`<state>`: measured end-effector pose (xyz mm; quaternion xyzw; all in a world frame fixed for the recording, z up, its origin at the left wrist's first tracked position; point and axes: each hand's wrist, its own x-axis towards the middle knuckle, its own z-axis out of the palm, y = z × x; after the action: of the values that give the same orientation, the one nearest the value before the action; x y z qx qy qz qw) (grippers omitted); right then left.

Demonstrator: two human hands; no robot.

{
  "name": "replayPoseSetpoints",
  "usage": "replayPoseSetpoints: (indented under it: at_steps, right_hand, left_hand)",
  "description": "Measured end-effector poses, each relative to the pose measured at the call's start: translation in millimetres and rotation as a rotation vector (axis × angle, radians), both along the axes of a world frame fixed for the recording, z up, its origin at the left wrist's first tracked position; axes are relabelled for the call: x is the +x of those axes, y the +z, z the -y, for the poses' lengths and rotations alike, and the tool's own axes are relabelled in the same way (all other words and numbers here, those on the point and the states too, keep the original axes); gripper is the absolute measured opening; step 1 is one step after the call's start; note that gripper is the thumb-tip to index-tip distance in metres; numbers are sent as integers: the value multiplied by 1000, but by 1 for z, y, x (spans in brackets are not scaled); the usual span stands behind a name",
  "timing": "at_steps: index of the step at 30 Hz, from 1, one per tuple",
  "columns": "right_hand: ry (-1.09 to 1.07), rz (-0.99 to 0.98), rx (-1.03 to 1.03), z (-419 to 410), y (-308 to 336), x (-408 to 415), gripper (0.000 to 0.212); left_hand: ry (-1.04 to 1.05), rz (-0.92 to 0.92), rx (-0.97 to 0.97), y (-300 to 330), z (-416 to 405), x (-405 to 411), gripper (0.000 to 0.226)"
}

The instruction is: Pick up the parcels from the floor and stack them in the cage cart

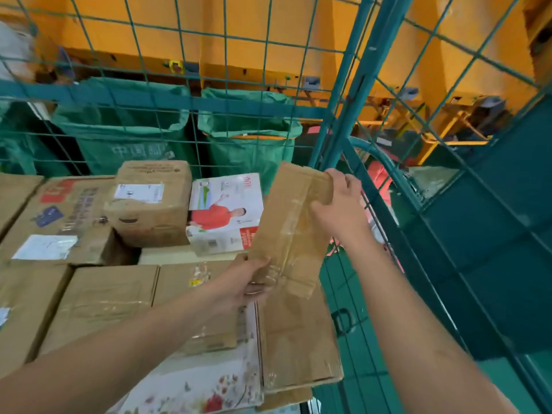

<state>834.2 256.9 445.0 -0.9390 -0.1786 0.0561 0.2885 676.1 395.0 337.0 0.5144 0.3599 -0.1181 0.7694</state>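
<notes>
The cart [355, 85] is well stacked with boxes. I hold a long box [291, 222] tilted at its right side, over the stack: my right hand [339, 204] grips the far end, my left hand [242, 283] the near edge. It seems light and stiff; glossy tape could slip, so ends suit best. Labels are too blurred to read.

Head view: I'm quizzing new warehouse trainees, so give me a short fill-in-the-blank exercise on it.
1. Both hands hold a long brown ____ parcel.
2. The left hand grips its near end; the ____ hand grips its far end.
3. The cage cart mesh is painted ____.

Missing words: cardboard; right; green
</notes>
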Motion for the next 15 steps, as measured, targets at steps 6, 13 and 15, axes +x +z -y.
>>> replayPoseSetpoints:
  at_steps: [6, 13, 15]
  right_hand:
    - [55, -161, -117, -19, -68, 45, 85]
    - [154, -455, -33, -6, -149, 29, 53]
    - [142, -518, -41, -6, -157, 29, 71]
  left_hand:
    - [-140, 82, 62, -21, 0, 56, 77]
    - [-136, 2, 106, -46, 1, 88, 80]
    - [-138, 0, 119, -46, 0, 91, 77]
